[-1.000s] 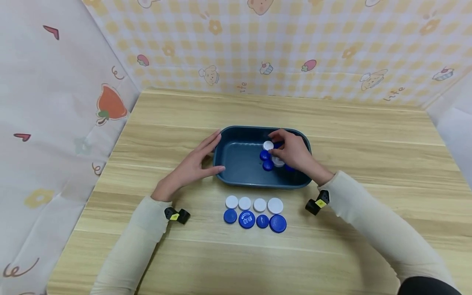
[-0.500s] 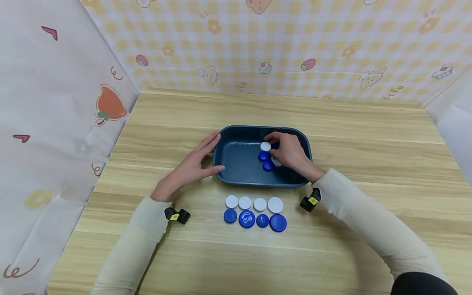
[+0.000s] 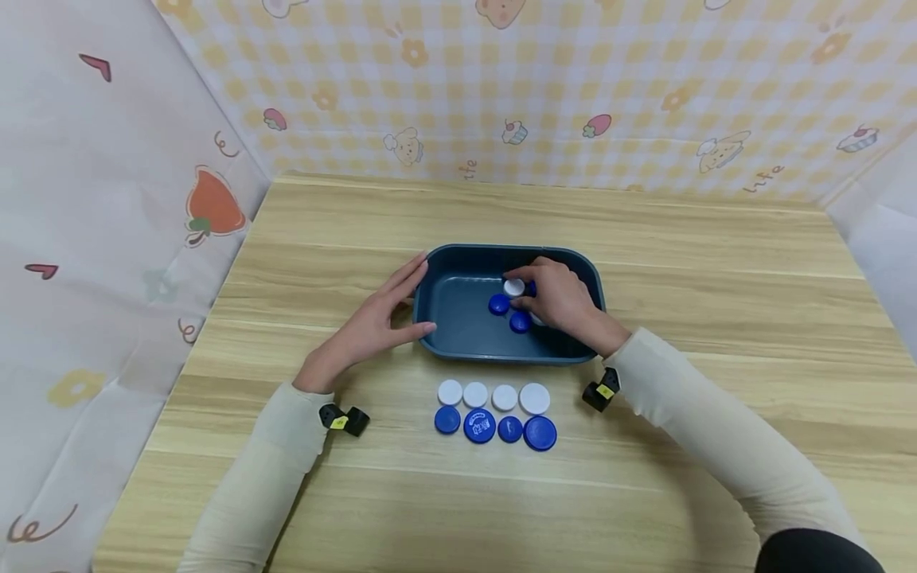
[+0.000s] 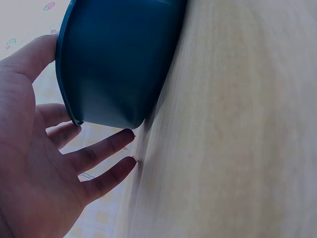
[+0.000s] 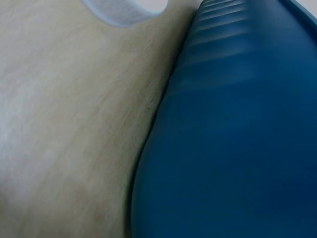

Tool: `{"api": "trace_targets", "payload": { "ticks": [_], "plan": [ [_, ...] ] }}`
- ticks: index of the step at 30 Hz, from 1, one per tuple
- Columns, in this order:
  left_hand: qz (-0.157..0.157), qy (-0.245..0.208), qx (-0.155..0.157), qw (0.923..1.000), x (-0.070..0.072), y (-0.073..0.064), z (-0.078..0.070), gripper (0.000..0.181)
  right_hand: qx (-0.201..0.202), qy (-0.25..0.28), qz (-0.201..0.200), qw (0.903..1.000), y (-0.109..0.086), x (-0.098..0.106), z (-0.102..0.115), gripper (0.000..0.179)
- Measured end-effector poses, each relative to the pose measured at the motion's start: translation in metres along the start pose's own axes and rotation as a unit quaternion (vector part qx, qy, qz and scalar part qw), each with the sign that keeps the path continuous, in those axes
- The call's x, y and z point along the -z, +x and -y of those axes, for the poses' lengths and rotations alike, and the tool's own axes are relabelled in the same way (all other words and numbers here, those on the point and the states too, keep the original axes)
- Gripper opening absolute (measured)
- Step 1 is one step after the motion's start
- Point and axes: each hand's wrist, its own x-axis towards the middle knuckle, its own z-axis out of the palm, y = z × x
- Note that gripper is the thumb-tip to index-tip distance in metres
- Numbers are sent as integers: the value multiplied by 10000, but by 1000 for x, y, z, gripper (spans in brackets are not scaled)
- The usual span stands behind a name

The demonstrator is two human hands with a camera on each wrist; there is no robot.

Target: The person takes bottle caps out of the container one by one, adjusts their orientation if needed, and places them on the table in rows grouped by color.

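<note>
Yellow-checked wall covering [image 3: 458, 72] backs the room, and below it spreads a pale wooden table [image 3: 387, 501]. Between the person's cream sleeves [image 3: 254, 469] sits a dark blue tray [image 3: 466, 318], whose raised sides presumably keep loose caps together. At its left end lies the left hand [image 3: 372, 317], fingers straight and spread, gripping nothing, likely there to steady it. Over the other end reaches the right hand [image 3: 564, 298], thumb and forefinger about a white cap [image 3: 513, 287]; whether they pinch it, I can't tell. Loose blue caps [image 3: 498, 304] lie close by. Nearer me, a row of white caps [image 3: 476, 395] meets a row of blue caps [image 3: 479, 426], four apiece, probably split by colour. More caps hide beneath the right palm, uncountable; the right wrist view shows no fingers and crops a white object [image 5: 126, 11].
</note>
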Motion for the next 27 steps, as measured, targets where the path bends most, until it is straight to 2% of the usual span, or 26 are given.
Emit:
{"api": "trace_targets", "payload": {
  "ticks": [9, 16, 19, 23, 27],
  "plan": [
    [-11, 59, 17, 10000, -1, 0, 2, 84, 309, 55, 117, 9994, 1, 1, 0, 28],
    [-5, 31, 9, 10000, -2, 0, 0, 84, 563, 544, 250, 9966, 0, 7, -5, 30],
    [-4, 41, 15, 10000, -2, 0, 1, 84, 685, 1043, 438, 9912, -2, 13, -9, 30],
    [19, 50, 21, 10000, -2, 0, 2, 85, 749, 1779, 663, 9789, -7, 23, -14, 31],
    [9, 31, 47, 10000, -1, 0, 2, 85, 838, 2119, 794, 9704, -13, 32, -15, 32]
  ]
}}
